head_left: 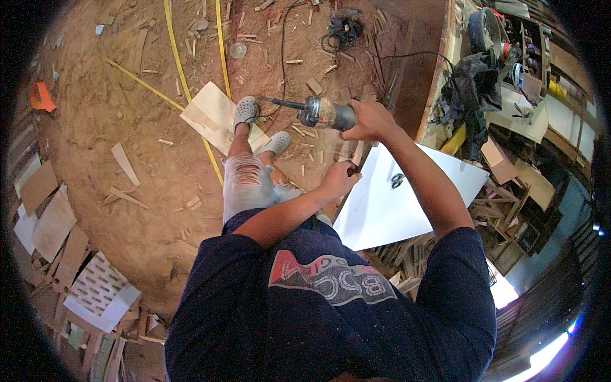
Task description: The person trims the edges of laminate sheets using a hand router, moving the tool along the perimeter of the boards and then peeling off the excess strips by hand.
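Observation:
My right hand (369,120) grips a corded power tool (326,114) by one end. Its body is a dusty dark cylinder, and its black cord leaves the far end toward the left. My left hand (340,181) is closed beside the left edge of a white panel (375,213), with the fingers curled. Something small and dark shows at the fingertips, too small to name. Two dark oval marks or fittings (396,181) lie side by side on the panel. The tool is held above the panel's far corner.
A light wooden board (213,114) lies by my feet on dirt ground strewn with wood offcuts. Yellow strips (180,63) cross the ground. A cluttered workbench with a black bag (472,89) stands at right. Scrap sheets (102,290) lean at lower left.

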`<state>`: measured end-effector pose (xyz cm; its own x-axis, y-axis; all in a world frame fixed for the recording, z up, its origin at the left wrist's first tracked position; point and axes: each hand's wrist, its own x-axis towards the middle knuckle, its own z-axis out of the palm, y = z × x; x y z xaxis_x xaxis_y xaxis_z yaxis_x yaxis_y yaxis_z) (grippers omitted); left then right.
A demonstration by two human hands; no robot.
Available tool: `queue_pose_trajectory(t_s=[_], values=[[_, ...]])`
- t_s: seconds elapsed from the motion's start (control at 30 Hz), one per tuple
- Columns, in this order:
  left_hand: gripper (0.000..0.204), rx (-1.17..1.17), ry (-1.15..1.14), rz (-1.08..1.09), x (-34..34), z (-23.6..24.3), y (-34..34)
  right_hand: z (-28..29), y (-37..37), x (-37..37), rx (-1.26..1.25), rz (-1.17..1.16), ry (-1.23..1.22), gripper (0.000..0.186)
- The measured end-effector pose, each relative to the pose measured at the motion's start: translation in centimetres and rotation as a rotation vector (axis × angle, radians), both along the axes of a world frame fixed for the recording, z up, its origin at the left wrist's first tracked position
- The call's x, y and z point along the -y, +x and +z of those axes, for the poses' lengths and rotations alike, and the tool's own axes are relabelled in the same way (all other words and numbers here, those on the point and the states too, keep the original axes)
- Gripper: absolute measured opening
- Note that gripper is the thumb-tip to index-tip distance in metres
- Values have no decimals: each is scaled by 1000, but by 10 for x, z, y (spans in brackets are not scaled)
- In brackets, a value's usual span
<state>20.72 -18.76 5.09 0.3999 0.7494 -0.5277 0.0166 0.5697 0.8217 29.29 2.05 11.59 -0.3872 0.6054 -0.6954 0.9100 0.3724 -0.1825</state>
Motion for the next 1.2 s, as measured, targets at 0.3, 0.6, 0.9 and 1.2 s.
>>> queue_pose_trajectory(t_s=[0.3, 0.6, 0.9, 1.2], values=[[35, 67, 47, 19, -12, -19, 1, -10, 8, -29, -4, -124, 80, 83], [52, 33, 308, -31, -106, -4, 6, 118, 42, -75, -33, -238, 466, 95], [45, 63, 265, 6, -101, -9, 9, 123, 49, -57, -40, -315, 361, 97], [45, -11, -20, -209, -16, -12, 5, 85, 10, -16, -120, -265, 19, 78]])
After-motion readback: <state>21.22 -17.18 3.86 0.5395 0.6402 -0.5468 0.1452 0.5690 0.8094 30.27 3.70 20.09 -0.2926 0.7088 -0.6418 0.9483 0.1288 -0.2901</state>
